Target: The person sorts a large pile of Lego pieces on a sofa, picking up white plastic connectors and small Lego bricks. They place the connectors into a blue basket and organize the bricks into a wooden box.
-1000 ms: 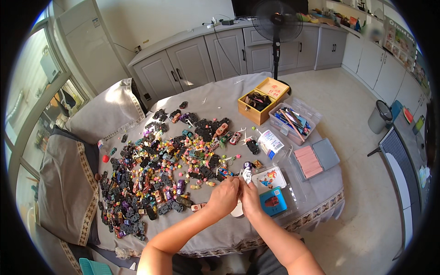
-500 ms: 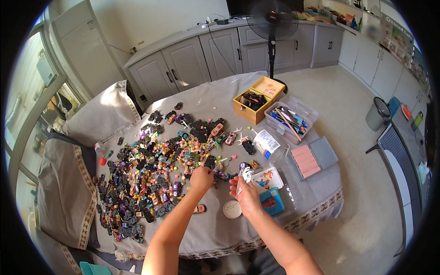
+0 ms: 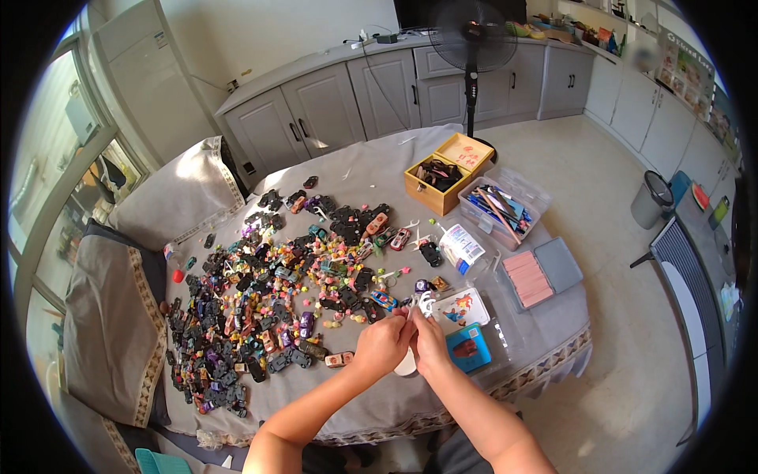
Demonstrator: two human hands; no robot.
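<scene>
My right hand (image 3: 431,345) is closed around a small bundle of white plastic picks (image 3: 426,302), which look like floss picks; their pale ends stick up above the fingers. Against it, my left hand (image 3: 384,345) has its fingertips pinched together at the bundle; whatever they grip is hidden. Under both hands a round white lid (image 3: 406,365) is partly covered. To the left spreads a large heap of toy cars (image 3: 229,316) mixed with small colourful beads or figures (image 3: 260,276). A blue toy car (image 3: 384,299) lies just beyond my left hand.
A clear jar (image 3: 464,251) lies tipped at the right. Around it are a wooden box (image 3: 433,192), a clear bin of pens (image 3: 505,207), a case of pink cards (image 3: 527,280), a picture tray (image 3: 458,310) and a blue box (image 3: 468,347). A fan (image 3: 471,79) stands behind.
My left hand has moved right and nearer to me, from the edge of the heap to meet my right hand. My right hand stays nearly in place with the white picks.
</scene>
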